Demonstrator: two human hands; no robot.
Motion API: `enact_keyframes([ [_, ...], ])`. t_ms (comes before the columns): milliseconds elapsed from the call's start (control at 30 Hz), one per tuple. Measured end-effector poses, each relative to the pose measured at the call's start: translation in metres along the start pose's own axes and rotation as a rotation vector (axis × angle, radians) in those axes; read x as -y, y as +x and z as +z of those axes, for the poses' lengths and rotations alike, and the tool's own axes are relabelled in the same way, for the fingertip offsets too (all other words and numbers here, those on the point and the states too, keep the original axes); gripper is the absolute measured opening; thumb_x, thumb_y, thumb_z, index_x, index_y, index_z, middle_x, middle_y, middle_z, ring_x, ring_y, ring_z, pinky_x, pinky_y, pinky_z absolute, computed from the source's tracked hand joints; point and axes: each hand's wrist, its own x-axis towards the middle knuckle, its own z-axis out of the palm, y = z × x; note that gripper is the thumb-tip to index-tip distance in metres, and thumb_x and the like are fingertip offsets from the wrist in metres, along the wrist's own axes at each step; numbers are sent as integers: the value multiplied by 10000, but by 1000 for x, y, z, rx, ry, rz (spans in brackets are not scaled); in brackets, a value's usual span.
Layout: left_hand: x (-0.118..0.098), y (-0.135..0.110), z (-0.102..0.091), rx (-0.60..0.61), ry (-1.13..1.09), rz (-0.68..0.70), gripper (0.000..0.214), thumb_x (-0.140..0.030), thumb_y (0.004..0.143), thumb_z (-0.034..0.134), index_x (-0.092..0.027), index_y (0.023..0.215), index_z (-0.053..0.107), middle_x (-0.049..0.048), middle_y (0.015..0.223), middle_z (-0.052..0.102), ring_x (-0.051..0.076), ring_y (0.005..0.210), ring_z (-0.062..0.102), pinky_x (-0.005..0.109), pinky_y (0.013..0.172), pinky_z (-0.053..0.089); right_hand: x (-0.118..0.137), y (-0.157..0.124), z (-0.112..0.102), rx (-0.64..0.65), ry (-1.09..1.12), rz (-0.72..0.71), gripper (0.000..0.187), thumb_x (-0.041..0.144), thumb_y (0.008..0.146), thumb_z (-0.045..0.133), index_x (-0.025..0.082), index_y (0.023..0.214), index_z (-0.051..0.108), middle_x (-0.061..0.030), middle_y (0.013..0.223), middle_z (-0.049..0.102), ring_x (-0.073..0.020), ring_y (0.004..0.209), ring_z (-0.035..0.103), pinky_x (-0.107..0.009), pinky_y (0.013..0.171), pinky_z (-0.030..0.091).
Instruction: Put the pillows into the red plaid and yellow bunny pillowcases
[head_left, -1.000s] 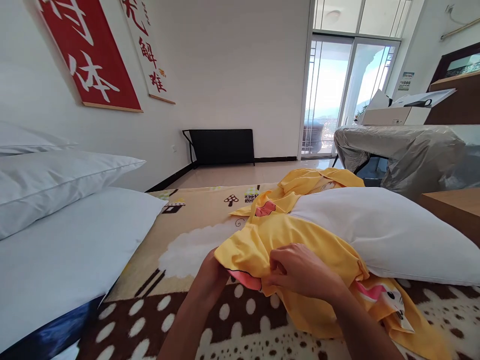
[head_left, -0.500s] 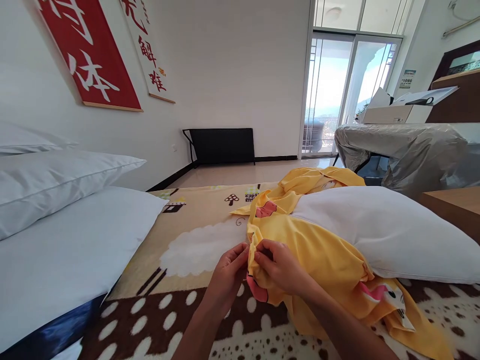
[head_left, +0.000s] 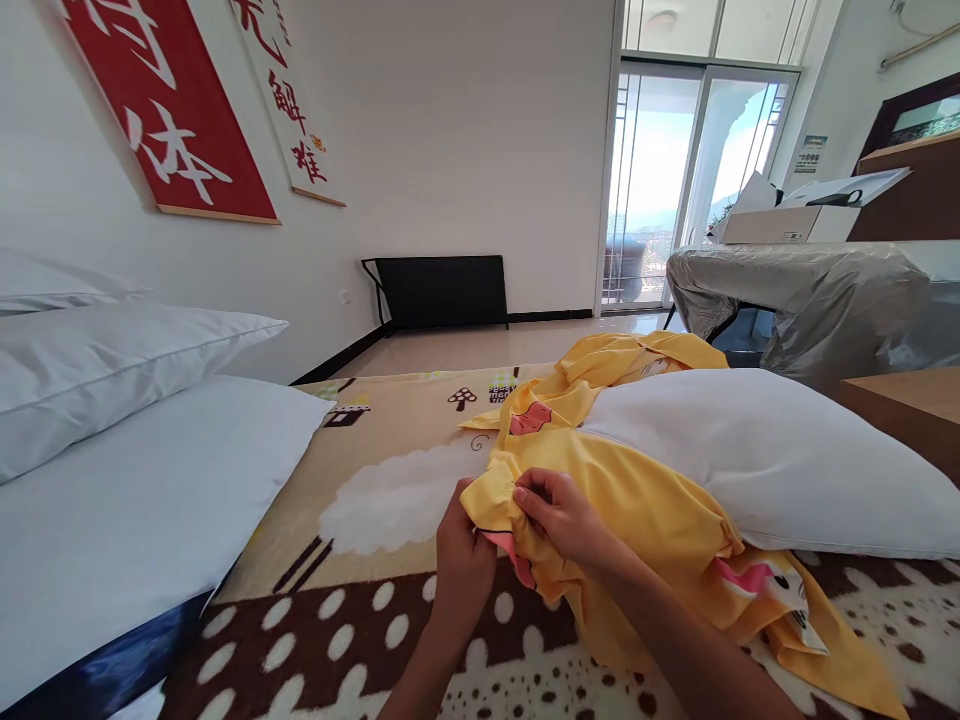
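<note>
A white pillow [head_left: 772,460] lies on the bed with a yellow cartoon-print pillowcase [head_left: 645,510] bunched over its near end. My left hand [head_left: 461,560] grips the gathered near edge of the pillowcase from below, fingers closed on the fabric. My right hand [head_left: 562,515] pinches the same bunched edge from above, right beside the left hand. Both hands sit at the left end of the pillow, over the patterned blanket [head_left: 375,480].
Two white pillows [head_left: 112,360] are stacked at the left on a white sheet [head_left: 142,520]. A plastic-wrapped table [head_left: 810,300] carrying a cardboard box stands at the right, with a wooden surface [head_left: 907,410] nearer. A black rack [head_left: 442,290] leans on the far wall beside glass doors.
My hands have gathered the pillowcase edge together and shifted slightly; the left hand came out from under the fabric and now grips the bunched edge beside the right.
</note>
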Motion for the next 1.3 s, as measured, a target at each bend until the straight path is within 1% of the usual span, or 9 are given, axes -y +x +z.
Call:
enact_keyframes([
  [133, -12, -4, 1, -55, 112, 88, 103, -204, 737, 515, -194, 834, 483, -28, 729, 503, 116, 639, 471, 219, 586, 420, -2, 1, 0, -40, 18, 5, 379, 543, 706, 551, 169, 703, 486, 47, 568, 382, -81, 518, 317, -231, 475, 246],
  [200, -16, -5, -1, -9, 215, 154, 17, -182, 743, 486, -193, 755, 481, -29, 689, 463, 112, 608, 425, 215, 557, 379, -2, 2, 1, -44, 27, 1, 371, 534, 702, 552, 169, 698, 482, 48, 570, 383, -79, 520, 314, -230, 476, 248],
  [300, -25, -7, -5, 81, 252, 203, 84, -172, 771, 415, -190, 736, 489, -15, 700, 453, 122, 625, 416, 229, 569, 364, -3, 3, 0, -44, 38, -7, 355, 518, 711, 539, 169, 699, 476, 50, 573, 378, -77, 519, 308, -230, 473, 245],
  [433, -34, -9, -9, 116, 285, 185, 218, -338, 852, 411, -191, 701, 469, -5, 697, 449, 138, 651, 425, 251, 602, 374, -4, 2, 0, -56, 3, -37, 319, 479, 734, 522, 163, 714, 490, 37, 598, 401, -89, 546, 332, -236, 495, 272],
  [600, -29, -8, -5, 89, 390, 39, 334, -512, 789, 529, -181, 746, 535, 6, 668, 524, 153, 619, 472, 269, 591, 398, -3, 0, 1, -43, -70, -104, 251, 407, 781, 491, 168, 706, 478, 23, 621, 440, -106, 584, 376, -250, 545, 316],
  [800, -23, -4, -5, 46, 276, -97, 390, -475, 798, 511, -136, 937, 645, 93, 900, 679, 228, 802, 602, 311, 720, 454, 0, -8, 6, -48, -298, -248, 203, 311, 868, 440, 183, 711, 456, 13, 654, 496, -113, 611, 416, -253, 592, 335],
  [1067, -29, 4, -18, 87, 31, -244, 351, -416, 652, 712, -119, 831, 662, 61, 778, 690, 231, 759, 622, 293, 691, 488, 9, -14, 5, -1, -593, -412, 160, 230, 926, 376, 187, 807, 473, -36, 820, 554, -146, 742, 484, -282, 697, 380],
  [1200, -27, 12, -25, -34, -282, -389, 393, -330, 555, 793, -117, 859, 663, 61, 809, 703, 245, 807, 640, 298, 700, 517, 18, -17, 0, 48, -636, -442, 60, 203, 892, 481, 186, 902, 538, -41, 905, 588, -161, 859, 509, -308, 807, 393],
  [1300, -22, 21, -31, -151, -459, -440, 409, -249, 530, 812, -113, 885, 659, 69, 859, 709, 250, 844, 648, 304, 715, 538, 21, -18, -7, 45, -648, -421, 106, 191, 893, 480, 193, 962, 560, -50, 974, 589, -170, 930, 515, -316, 853, 396],
])
